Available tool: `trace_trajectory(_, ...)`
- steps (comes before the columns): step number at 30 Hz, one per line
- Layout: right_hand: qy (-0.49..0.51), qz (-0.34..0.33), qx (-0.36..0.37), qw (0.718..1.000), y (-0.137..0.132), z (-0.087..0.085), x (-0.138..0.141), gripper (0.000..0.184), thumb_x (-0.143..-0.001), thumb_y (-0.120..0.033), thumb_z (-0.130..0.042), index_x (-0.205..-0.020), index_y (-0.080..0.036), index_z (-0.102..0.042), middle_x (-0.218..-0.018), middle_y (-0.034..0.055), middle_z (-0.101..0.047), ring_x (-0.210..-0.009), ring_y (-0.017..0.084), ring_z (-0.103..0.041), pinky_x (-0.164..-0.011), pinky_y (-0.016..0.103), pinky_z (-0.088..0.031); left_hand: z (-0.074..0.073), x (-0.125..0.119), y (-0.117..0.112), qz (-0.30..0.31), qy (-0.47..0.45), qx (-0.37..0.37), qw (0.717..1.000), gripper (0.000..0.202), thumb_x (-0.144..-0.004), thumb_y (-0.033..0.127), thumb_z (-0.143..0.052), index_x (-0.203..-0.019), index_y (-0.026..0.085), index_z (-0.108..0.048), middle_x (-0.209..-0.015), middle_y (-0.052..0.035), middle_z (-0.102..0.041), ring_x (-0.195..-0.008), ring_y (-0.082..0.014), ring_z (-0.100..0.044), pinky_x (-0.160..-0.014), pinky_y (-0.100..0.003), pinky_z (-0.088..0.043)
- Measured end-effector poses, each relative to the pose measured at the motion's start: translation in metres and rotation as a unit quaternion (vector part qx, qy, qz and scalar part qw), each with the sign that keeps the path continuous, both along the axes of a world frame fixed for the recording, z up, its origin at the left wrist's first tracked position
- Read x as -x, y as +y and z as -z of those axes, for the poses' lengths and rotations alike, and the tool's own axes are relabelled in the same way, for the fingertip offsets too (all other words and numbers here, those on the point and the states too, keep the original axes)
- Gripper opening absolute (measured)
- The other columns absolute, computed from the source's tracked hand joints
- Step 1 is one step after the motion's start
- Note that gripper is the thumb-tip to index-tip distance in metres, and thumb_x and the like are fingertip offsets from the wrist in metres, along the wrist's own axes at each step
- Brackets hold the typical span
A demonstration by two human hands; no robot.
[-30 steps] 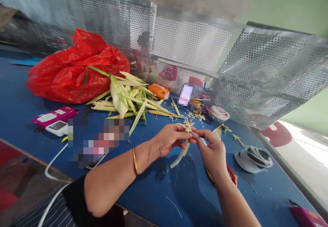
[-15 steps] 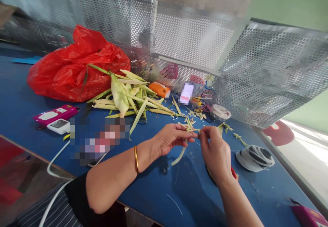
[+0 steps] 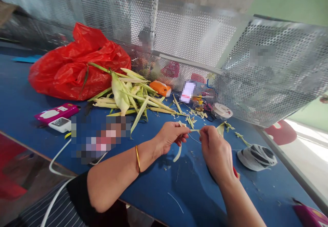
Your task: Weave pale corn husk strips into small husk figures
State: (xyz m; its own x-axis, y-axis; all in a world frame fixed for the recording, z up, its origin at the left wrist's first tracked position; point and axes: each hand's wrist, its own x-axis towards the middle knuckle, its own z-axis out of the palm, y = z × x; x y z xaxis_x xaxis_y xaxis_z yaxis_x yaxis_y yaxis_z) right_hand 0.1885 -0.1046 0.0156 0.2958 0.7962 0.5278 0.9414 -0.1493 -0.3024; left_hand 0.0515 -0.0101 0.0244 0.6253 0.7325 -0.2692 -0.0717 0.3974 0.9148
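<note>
My left hand is closed in a pinch on a pale green strip of corn husk, whose loose end hangs below the fingers. My right hand pinches the other end, and a short taut stretch of husk runs between the two hands. A thin white thread trails between them just below it. Partly hidden behind my right wrist is a red object. On the right side of the table lies a spool of white string, and small knotted husk pieces sit near it.
A heap of corn husks lies beside a red plastic bag. Behind stand perforated metal panels. An orange packet, a lit phone, a white roll and a purple box also rest on the blue table.
My left fingers have closed more tightly around the husk, and the strip between my hands looks straighter. The hanging end has shifted slightly. The view has moved a little.
</note>
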Motion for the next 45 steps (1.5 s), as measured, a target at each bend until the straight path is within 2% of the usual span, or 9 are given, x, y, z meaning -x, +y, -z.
trace_trajectory(3,0.076,-0.008,0.024,0.997,0.001,-0.001,-0.003,0.021,-0.092,-0.036,-0.045,-0.088,-0.022,-0.06,-0.071,0.0031,-0.068,-0.06,0.02,-0.059,-0.056,0.028,-0.037,0.0,0.002,0.001,0.02,-0.009,-0.002,1.0,0.016,-0.076,0.02,-0.07,-0.065,0.014,-0.059,-0.061,0.0002,-0.061,-0.048,-0.0063,-0.051,-0.04,-0.02,-0.028)
trace_trajectory(6,0.205,-0.046,0.004,0.978,0.006,-0.001,-0.008,0.032,-0.09,-0.046,-0.049,-0.085,-0.022,-0.069,-0.083,0.0058,-0.073,-0.079,0.023,-0.065,-0.068,0.031,-0.044,0.002,0.003,0.003,0.075,-0.032,-0.001,0.997,0.02,-0.079,0.032,-0.069,-0.076,0.012,-0.065,-0.073,-0.0054,-0.068,-0.051,-0.0075,-0.055,-0.039,-0.02,-0.026)
trace_trajectory(11,0.451,-0.086,0.019,0.888,0.01,0.002,-0.005,0.048,-0.078,-0.063,-0.063,-0.078,-0.017,-0.077,-0.075,0.0065,-0.073,-0.079,0.025,-0.065,-0.075,0.035,-0.046,0.005,0.002,0.003,0.154,-0.034,-0.014,0.987,0.036,-0.084,0.043,-0.057,-0.085,0.009,-0.07,-0.077,-0.0101,-0.072,-0.051,-0.0093,-0.057,-0.038,-0.021,-0.022)
trace_trajectory(20,0.668,-0.132,-0.041,0.731,0.011,0.003,0.013,0.028,-0.062,-0.04,-0.085,-0.073,-0.018,-0.072,-0.062,-0.0009,-0.063,-0.056,0.012,-0.055,-0.06,0.026,-0.043,-0.002,0.004,-0.005,0.145,0.037,-0.084,0.985,0.022,-0.074,0.032,-0.061,-0.062,0.015,-0.059,-0.072,-0.0047,-0.07,-0.047,-0.0062,-0.048,-0.04,-0.023,-0.019)
trace_trajectory(28,0.715,-0.109,-0.06,0.688,0.011,0.001,0.021,0.033,-0.057,-0.038,-0.087,-0.069,-0.019,-0.064,-0.047,-0.006,-0.052,-0.037,0.011,-0.05,-0.039,0.022,-0.036,0.0,0.003,-0.007,0.184,0.039,-0.112,0.976,0.019,-0.073,0.026,-0.055,-0.061,0.014,-0.063,-0.055,0.0002,-0.058,-0.043,-0.0061,-0.042,-0.039,-0.022,-0.018)
trace_trajectory(35,0.712,-0.074,-0.087,0.693,0.012,0.005,0.027,0.038,-0.053,-0.04,-0.089,-0.071,-0.02,-0.062,-0.046,-0.0062,-0.055,-0.033,0.012,-0.05,-0.034,0.023,-0.034,-0.003,0.004,-0.008,0.199,0.055,-0.105,0.973,0.022,-0.073,0.026,-0.051,-0.057,0.014,-0.061,-0.052,0.0007,-0.053,-0.044,-0.0061,-0.042,-0.039,-0.021,-0.02)
trace_trajectory(39,0.688,-0.07,-0.077,0.718,0.012,0.009,0.025,0.037,-0.057,-0.045,-0.085,-0.072,-0.021,-0.061,-0.047,-0.0073,-0.051,-0.034,0.011,-0.046,-0.036,0.024,-0.033,-0.002,0.004,-0.007,0.206,0.061,-0.098,0.972,0.021,-0.071,0.028,-0.053,-0.058,0.014,-0.062,-0.055,-0.0003,-0.055,-0.045,-0.0066,-0.042,-0.04,-0.022,-0.019)
trace_trajectory(41,0.636,-0.062,-0.075,0.766,0.013,0.01,0.019,0.035,-0.063,-0.048,-0.08,-0.073,-0.021,-0.061,-0.051,-0.0063,-0.052,-0.04,0.011,-0.047,-0.042,0.026,-0.038,0.0,0.004,-0.004,0.209,0.056,-0.092,0.972,0.02,-0.071,0.03,-0.055,-0.067,0.014,-0.067,-0.059,-0.0002,-0.058,-0.046,-0.0064,-0.043,-0.04,-0.022,-0.018)
trace_trajectory(45,0.367,-0.014,-0.174,0.914,0.012,0.006,0.002,0.031,-0.072,-0.046,-0.073,-0.09,-0.021,-0.067,-0.09,0.0051,-0.067,-0.08,0.02,-0.062,-0.074,0.033,-0.049,0.001,0.004,0.0,0.231,0.055,-0.099,0.966,0.031,-0.075,0.038,-0.058,-0.089,0.014,-0.073,-0.067,0.0005,-0.06,-0.049,-0.0065,-0.043,-0.043,-0.023,-0.019)
